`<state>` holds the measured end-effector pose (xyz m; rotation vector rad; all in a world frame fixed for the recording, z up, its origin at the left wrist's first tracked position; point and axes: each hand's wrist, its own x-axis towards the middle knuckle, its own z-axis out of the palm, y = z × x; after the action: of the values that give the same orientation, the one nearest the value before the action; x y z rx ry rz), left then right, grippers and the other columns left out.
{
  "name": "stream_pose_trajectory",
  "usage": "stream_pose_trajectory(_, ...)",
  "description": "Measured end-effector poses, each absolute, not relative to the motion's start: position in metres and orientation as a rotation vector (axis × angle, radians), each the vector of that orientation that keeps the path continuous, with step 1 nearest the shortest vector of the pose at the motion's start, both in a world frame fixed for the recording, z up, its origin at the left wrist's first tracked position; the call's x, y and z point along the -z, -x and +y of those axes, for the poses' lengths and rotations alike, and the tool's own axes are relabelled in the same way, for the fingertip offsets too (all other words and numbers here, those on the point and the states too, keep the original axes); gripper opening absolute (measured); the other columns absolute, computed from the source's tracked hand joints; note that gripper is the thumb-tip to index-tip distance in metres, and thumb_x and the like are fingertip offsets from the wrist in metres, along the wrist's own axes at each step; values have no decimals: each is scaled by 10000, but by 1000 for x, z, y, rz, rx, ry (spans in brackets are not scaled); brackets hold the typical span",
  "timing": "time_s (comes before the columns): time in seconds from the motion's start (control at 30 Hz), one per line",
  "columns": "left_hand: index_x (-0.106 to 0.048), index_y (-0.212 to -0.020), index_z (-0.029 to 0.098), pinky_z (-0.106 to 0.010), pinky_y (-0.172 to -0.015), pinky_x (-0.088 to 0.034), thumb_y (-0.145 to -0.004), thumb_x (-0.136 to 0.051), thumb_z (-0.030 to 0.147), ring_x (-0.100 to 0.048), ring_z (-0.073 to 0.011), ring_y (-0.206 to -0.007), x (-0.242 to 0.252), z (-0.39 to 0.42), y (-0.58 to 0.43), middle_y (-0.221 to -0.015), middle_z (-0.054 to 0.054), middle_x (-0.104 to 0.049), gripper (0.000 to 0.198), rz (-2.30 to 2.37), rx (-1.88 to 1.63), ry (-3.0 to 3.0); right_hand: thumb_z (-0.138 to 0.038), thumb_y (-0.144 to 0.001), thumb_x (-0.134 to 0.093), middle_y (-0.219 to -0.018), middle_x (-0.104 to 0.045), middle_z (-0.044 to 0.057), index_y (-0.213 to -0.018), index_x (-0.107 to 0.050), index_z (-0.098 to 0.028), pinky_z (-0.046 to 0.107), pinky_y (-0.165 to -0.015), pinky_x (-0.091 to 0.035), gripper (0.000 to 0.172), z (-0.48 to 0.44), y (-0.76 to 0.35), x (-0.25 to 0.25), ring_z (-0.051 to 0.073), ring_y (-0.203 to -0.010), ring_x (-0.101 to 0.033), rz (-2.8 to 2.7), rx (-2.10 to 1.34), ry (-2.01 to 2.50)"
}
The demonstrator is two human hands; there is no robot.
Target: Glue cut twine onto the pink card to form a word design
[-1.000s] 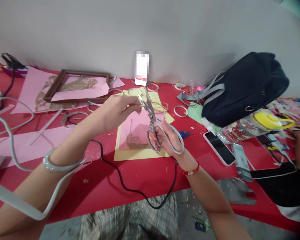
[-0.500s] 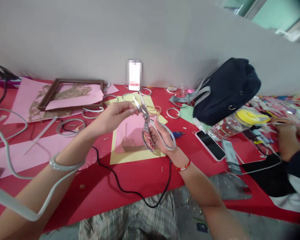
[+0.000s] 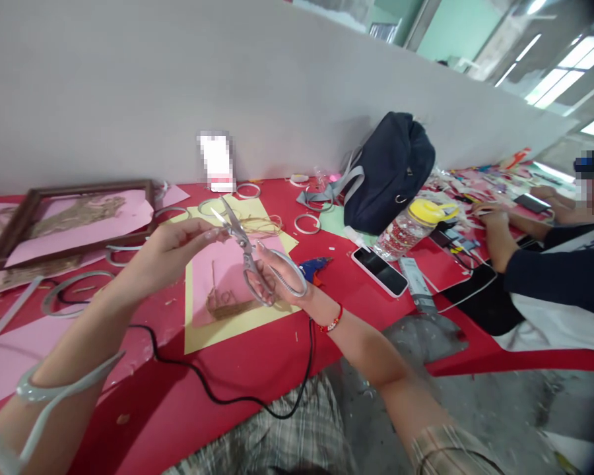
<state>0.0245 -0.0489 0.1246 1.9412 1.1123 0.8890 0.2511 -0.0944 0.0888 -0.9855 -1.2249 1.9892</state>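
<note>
My right hand grips the looped handles of steel kitchen scissors, whose blades point up and left. The blades look nearly closed. My left hand is held beside the blade tips, its fingertips pinched together. Anything in that pinch is too small to tell. A pale grey plastic strip loops around my left forearm. Below the scissors lies a pink paper sheet with a twine design, on a yellow card.
A red table holds a black cable, a wooden frame, grey rings, a glue gun, a smartphone, a bottle and a navy bag. A co-worker sits at the right.
The whole view has swung and tilted, so the table and my hands sit further left. The scissors now lean more to the left. A co-worker's torso has come into view at the right.
</note>
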Motion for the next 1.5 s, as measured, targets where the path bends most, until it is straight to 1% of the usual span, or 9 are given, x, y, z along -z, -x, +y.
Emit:
stream_pose_trajectory(0.4,-755,-960,263,-538,-1076,-542,-894,-634,602,-726,-334,-1116,-132,-54,-35,-1100,-94,-800,366,1160,-906,-1892,-846,-932,-441,-516,-462,-30,-633,-504,-233,228,-325,-286,685,-88,-254,-80,95,-372,-383,-1163,-2036,885)
stream_pose_trajectory(0.67,-742,-962,293,-508,-1053,-548,-909,-623,573,-715,-294,-1107,-132,-54,-26,-1123,-74,-796,309,1198,-943,-1914,-988,-801,-397,-454,-414,-52,-611,-467,-239,218,-327,-281,775,-83,-260,-87,86,-353,-342,-1156,-1947,1050)
stream_pose_trajectory(0.83,-744,-927,216,-428,-959,-559,-889,-651,487,-710,-250,-985,-134,-55,-27,-1010,-78,-793,289,1231,-960,-1892,-867,-831,-567,-550,-522,-10,-648,-498,-237,251,-458,-382,660,-69,-285,-89,134,-485,-498,-1471,-1190,1558)
stream_pose_trajectory(0.93,-725,-868,202,-382,-822,-557,-834,-698,494,-697,-240,-844,-123,-51,-22,-880,-66,-776,296,1299,-904,-1875,-649,-849,-719,-717,-676,70,-716,-597,-215,295,-656,-470,470,-49,-312,-94,233,-752,-668,-1704,-524,1897)
stream_pose_trajectory(1.0,-699,-844,214,-378,-801,-544,-851,-662,514,-692,-251,-821,-106,-46,-13,-876,-72,-772,303,1372,-828,-1980,-522,-855,-743,-875,-754,132,-820,-676,-189,328,-759,-495,342,-32,-329,-96,287,-907,-709,-1728,-243,2070)
stream_pose_trajectory(1.17,-569,-934,221,-386,-813,-544,-932,-484,288,-701,-285,-862,-49,-47,10,-929,-112,-725,109,1452,-541,-2301,-375,-908,-710,-1081,-775,234,-1021,-747,-97,361,-859,-503,302,10,-356,-92,314,-1018,-719,-1845,-46,2164)
stream_pose_trajectory(1.3,-549,-1015,197,-424,-961,-541,-938,-416,103,-697,-309,-1036,-34,-70,8,-1067,-176,-691,180,1498,-407,-2549,-294,-901,-726,-1084,-768,249,-1046,-756,-62,385,-888,-503,275,29,-369,-75,311,-1012,-714,-1965,8,2189)
stream_pose_trajectory(1.4,-549,-1047,169,-435,-1010,-534,-969,-372,75,-706,-327,-1079,-41,-84,0,-1060,-206,-695,215,1623,-301,-2557,-262,-923,-691,-1132,-742,274,-1082,-740,-40,418,-929,-504,278,28,-372,-67,327,-1072,-694,-2035,88,2152)
stream_pose_trajectory(1.5,-545,-1075,172,-454,-951,-556,-1028,-371,175,-725,-355,-1066,-46,-88,1,-1006,-192,-725,180,1723,-353,-2396,-291,-956,-650,-1229,-694,299,-1164,-688,-33,449,-959,-504,333,-4,-364,-69,384,-1178,-659,-2002,341,2041)
